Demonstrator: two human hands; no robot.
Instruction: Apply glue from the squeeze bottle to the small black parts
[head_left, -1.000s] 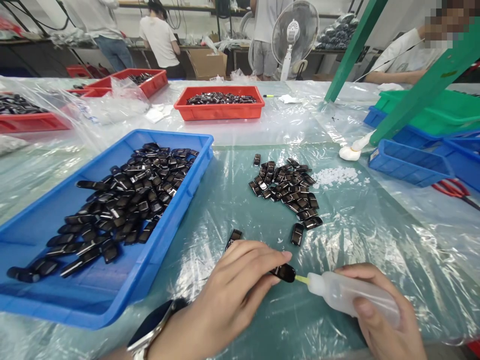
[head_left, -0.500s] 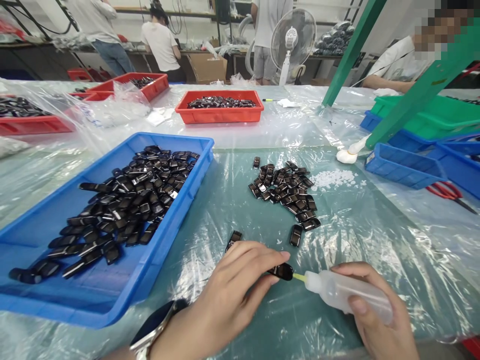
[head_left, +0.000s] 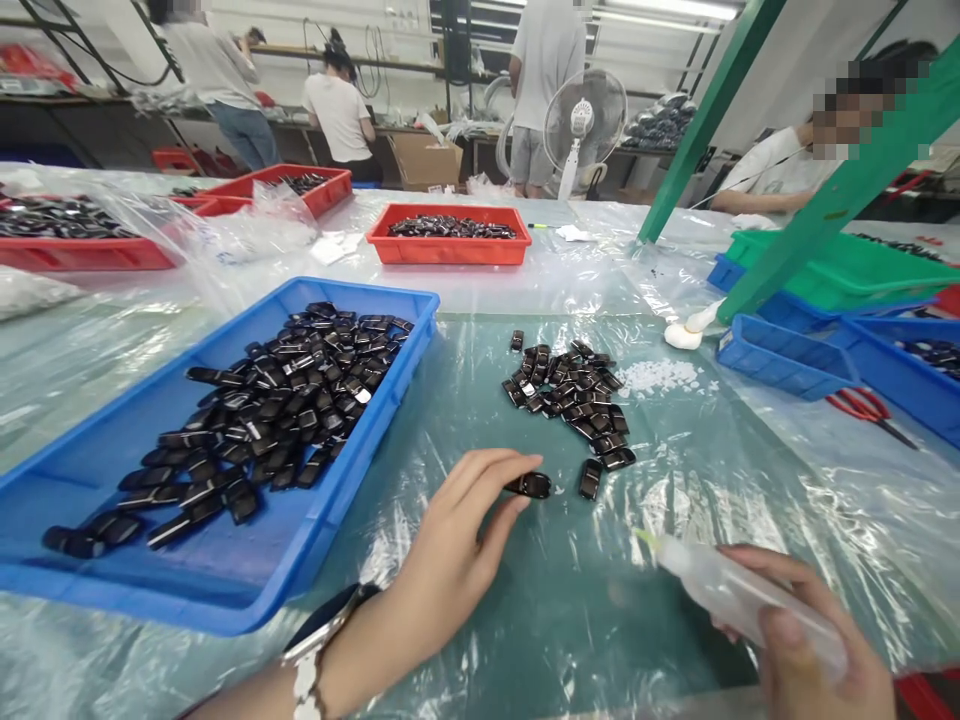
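Note:
Between the thumb and fingers of my left hand is a small glossy black part, held just over the green mat. My right hand is wrapped round a translucent squeeze bottle, whose yellow-green nozzle points left, apart from the part. One loose black part lies right of my left fingers. Beyond it sits a cluster of similar parts, with small white pieces to its right. At the left, a blue tray holds many black parts.
A red tray of parts stands farther back. On the right are a green post, a small blue bin, a green tray and red-handled scissors. Several people and a fan are in the background.
The bottle has moved right and down, its nozzle now away from the black part. My left hand has shifted up and left with the part. The camera view has shifted slightly.

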